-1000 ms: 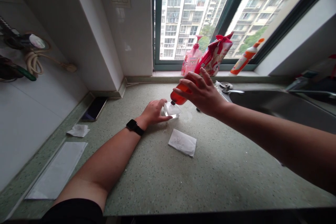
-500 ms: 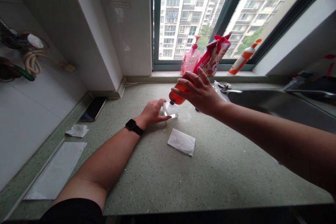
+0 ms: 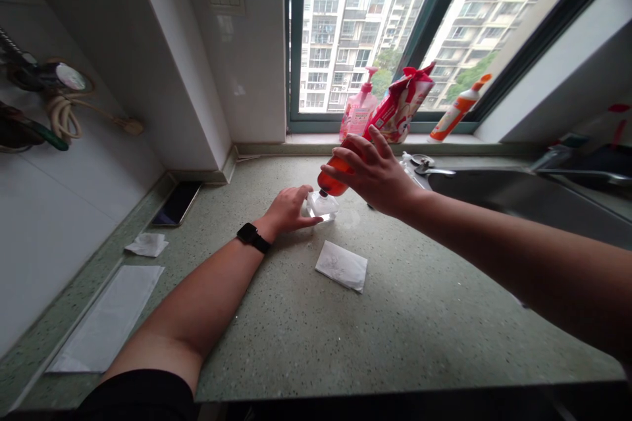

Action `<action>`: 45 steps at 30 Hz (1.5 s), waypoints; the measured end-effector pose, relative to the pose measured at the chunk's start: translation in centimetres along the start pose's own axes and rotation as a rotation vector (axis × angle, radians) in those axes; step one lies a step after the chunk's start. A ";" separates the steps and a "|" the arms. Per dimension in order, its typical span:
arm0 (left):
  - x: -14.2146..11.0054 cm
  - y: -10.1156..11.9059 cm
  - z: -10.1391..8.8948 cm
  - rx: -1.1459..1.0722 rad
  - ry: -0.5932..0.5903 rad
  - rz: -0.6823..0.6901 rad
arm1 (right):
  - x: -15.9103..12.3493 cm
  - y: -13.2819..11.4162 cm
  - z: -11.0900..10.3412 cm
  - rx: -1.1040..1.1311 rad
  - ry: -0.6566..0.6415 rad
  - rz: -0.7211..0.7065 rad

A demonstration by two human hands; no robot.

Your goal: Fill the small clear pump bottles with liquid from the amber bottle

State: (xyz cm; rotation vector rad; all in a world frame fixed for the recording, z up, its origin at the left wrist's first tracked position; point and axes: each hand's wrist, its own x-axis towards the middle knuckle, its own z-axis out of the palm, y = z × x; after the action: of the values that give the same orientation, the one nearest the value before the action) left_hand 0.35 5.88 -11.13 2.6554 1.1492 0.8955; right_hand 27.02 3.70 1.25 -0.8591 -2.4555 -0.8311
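My right hand [image 3: 376, 175] grips an orange-red bottle [image 3: 332, 183], tipped neck-down over a small clear container [image 3: 323, 205] on the green speckled counter [image 3: 345, 335]. My left hand [image 3: 289, 208], with a black watch on the wrist, rests on the counter and holds the container's left side. A folded white paper [image 3: 342, 266] lies just in front of the container.
On the window sill stand a pink pump bottle [image 3: 359, 112], a red-and-white pouch [image 3: 402, 104] and an orange-and-white bottle [image 3: 457, 110]. A steel sink [image 3: 533, 200] is at right. A phone [image 3: 176, 204], a crumpled tissue [image 3: 146, 245] and a white sheet [image 3: 111, 316] lie at left.
Almost nothing has changed; both hands hold the same pose, with the bottle shifted very slightly left.
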 end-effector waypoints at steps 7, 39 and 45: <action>0.1 0.0 0.1 0.005 -0.009 0.003 | 0.1 -0.1 0.1 -0.032 0.005 0.000; 0.0 0.1 -0.1 -0.014 -0.011 -0.014 | 0.5 -0.3 -0.4 -0.121 0.005 -0.066; 0.0 0.1 0.0 -0.003 -0.004 -0.003 | 0.7 -0.3 -0.9 -0.195 0.008 -0.131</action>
State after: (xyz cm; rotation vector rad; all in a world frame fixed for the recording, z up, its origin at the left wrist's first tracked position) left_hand 0.42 5.81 -11.05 2.6509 1.1495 0.8902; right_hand 26.42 3.26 2.16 -0.7640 -2.4747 -1.1332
